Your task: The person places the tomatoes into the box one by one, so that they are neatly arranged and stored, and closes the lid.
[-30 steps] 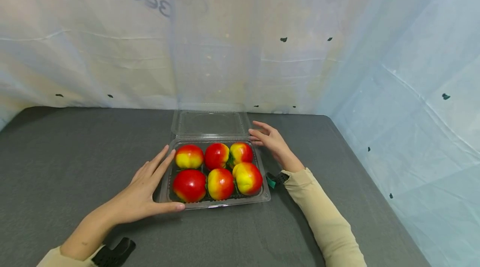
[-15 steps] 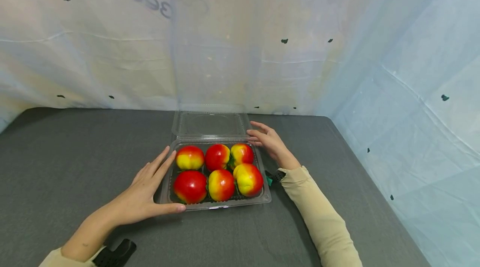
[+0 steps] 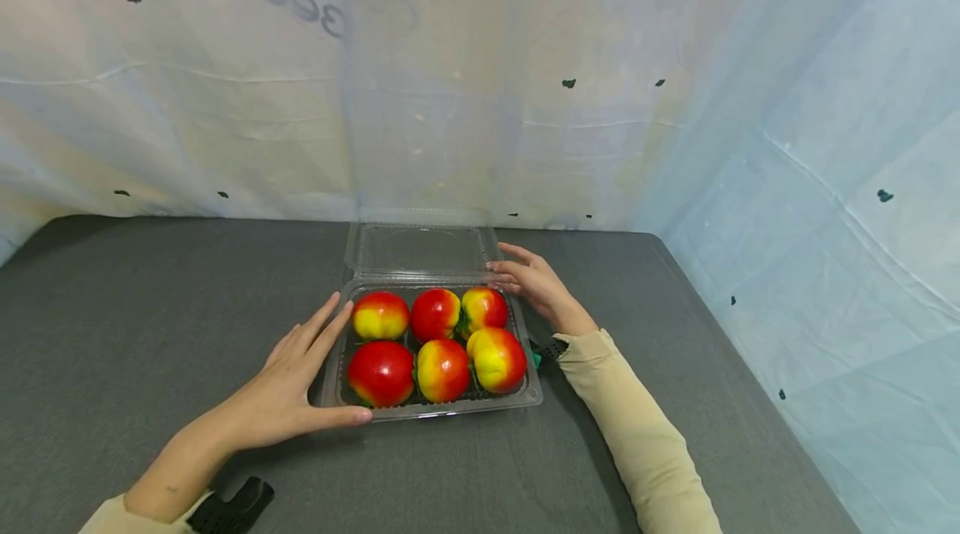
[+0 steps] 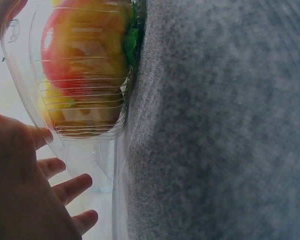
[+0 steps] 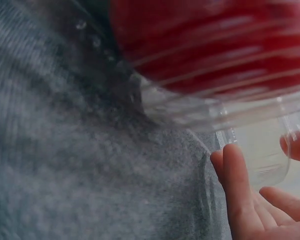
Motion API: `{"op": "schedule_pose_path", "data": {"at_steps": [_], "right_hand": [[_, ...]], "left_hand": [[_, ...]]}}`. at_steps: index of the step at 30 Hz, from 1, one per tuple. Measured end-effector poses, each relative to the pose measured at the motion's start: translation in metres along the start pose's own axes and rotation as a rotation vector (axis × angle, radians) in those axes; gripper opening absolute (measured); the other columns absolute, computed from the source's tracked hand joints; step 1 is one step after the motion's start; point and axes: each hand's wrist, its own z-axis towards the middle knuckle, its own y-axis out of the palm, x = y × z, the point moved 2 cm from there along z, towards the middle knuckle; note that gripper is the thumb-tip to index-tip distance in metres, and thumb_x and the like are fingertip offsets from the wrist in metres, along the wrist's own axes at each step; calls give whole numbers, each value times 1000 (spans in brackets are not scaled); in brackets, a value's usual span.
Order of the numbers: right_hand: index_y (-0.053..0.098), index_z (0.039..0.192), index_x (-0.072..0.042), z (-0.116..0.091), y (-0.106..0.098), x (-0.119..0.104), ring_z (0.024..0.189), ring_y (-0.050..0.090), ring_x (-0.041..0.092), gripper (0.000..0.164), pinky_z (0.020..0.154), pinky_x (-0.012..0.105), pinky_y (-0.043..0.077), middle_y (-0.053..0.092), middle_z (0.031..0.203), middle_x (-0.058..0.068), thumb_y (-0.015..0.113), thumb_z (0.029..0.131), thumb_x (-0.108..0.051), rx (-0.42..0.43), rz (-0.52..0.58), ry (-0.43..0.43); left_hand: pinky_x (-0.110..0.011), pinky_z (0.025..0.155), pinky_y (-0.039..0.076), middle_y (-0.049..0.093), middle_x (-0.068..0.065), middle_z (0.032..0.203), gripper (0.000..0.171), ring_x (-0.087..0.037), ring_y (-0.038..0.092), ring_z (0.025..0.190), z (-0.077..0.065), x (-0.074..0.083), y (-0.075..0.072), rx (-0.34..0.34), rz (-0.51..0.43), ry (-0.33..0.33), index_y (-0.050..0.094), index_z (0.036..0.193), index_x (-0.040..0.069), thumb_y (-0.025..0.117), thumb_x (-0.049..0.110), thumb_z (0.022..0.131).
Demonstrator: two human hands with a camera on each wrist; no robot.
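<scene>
A clear plastic clamshell container (image 3: 442, 411) lies on the dark table with its lid (image 3: 423, 249) folded back toward the far side. In its base sit several glossy red-and-yellow fruits (image 3: 442, 370), in two rows. My left hand (image 3: 281, 388) is spread around the left side: the thumb is at the near left rim, and the fingertips are along the left edge. In the left wrist view these fingers (image 4: 72, 189) are fairly straight beside the clear wall. My right hand (image 3: 543, 284) is at the lid's right edge close to the hinge, fingers (image 5: 235, 175) extended and thumb apart from them.
The grey cloth-covered table (image 3: 172, 301) extends on both sides of the container. A pale sheet wall (image 3: 450, 101) with dark spots stands right behind the table, and a bluish sheet (image 3: 847, 209) runs along the right side.
My right hand has shifted slightly left, its fingertips now overlapping the lid's right edge. The left hand, container and fruits stay practically in place.
</scene>
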Motion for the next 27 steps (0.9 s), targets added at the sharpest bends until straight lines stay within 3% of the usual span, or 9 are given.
{"op": "schedule_pose_path", "data": {"at_steps": [10, 15, 20, 27], "right_hand": [[28, 151, -9, -3, -1, -2, 113, 59, 19, 60, 92, 26, 49, 48, 141, 22, 52, 97, -11, -2, 9, -15], [26, 152, -7, -4, -2, -2, 122, 54, 30, 60, 95, 27, 48, 47, 141, 24, 51, 97, -9, -10, 17, -63], [24, 152, -6, -4, -2, -4, 124, 52, 39, 61, 101, 36, 47, 46, 141, 26, 49, 97, -5, -17, 26, -129], [27, 152, -11, -2, -5, -6, 112, 63, 27, 64, 96, 35, 51, 48, 141, 22, 53, 95, -2, -1, 64, -172]], "left_hand": [[-70, 108, 7, -4, -4, 162, 115, -47, 10, 142, 0, 0, 1, 1, 11, -5, 2, 156, 28, 76, 58, 72], [-71, 107, 6, -5, -4, 162, 115, -48, 9, 142, 0, 1, 0, -4, 6, -5, 3, 156, 27, 76, 57, 73], [-71, 107, 7, -5, -4, 162, 115, -48, 10, 142, 1, 2, -1, -8, 8, -8, 3, 156, 26, 76, 58, 72], [-70, 107, 7, -5, -4, 162, 116, -47, 10, 142, 2, 2, 0, -3, 16, -5, 3, 156, 26, 76, 59, 72]]}}
